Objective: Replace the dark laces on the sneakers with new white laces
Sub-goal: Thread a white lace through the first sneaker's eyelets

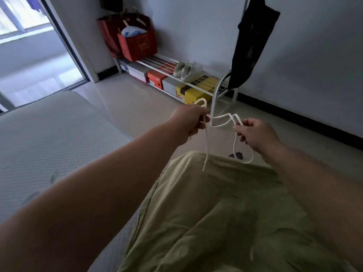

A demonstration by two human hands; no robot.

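Observation:
A white lace (220,119) hangs in loops between both hands, held out above my knees. My left hand (188,122) pinches one part of it, with a small loop sticking up past the fingers and a loose end dangling down toward my lap. My right hand (255,134) pinches another bend of the same lace, and a longer loop droops below it. A pair of pale sneakers (187,71) stands on the white shoe rack (157,66) by the far wall. No dark laces can be made out.
I sit on a grey mattress (45,138), my legs in olive trousers (216,213). Shoe boxes (194,93) fill the rack's lower shelf; red bags (135,44) stand on its left end. A dark garment (249,44) hangs from a white stand. A small dark thing (236,155) lies on the tiled floor.

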